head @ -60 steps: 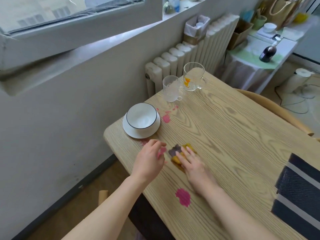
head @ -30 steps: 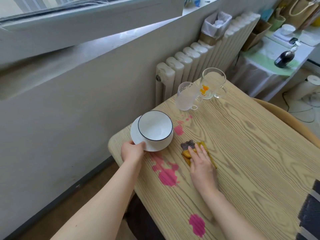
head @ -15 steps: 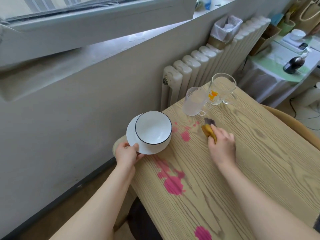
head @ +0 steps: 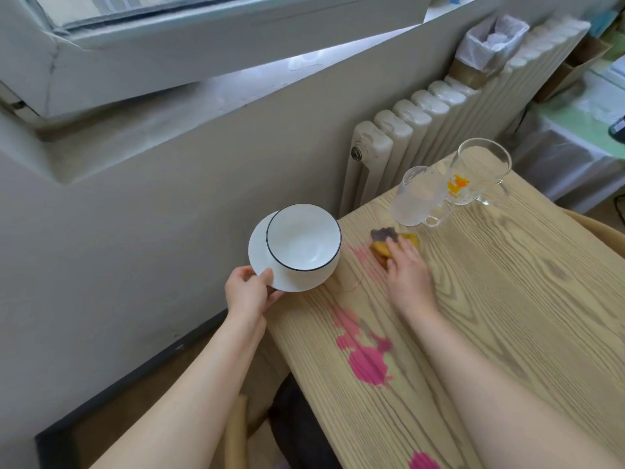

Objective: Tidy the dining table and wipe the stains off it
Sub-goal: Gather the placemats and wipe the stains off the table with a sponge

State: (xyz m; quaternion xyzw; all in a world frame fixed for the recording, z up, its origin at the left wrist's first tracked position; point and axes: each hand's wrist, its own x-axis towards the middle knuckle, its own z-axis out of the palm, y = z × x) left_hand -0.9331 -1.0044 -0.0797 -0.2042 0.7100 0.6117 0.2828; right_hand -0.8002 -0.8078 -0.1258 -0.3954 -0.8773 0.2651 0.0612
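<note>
Half the cloth (head: 411,239) hides under the right hand (head: 407,270), bottom stain (head: 422,462) cut off

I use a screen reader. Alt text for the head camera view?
The right hand presses a yellow cloth on a wooden table near pink stains, while the left hand holds a white saucer with a bowl on it at the table's edge. Two glass mugs stand beyond.

White dark-rimmed bowl (head: 301,242), pink stains (head: 367,365), pale wood-grain table (head: 507,316), apparently yellow-and-purple cloth (head: 411,240).
</note>
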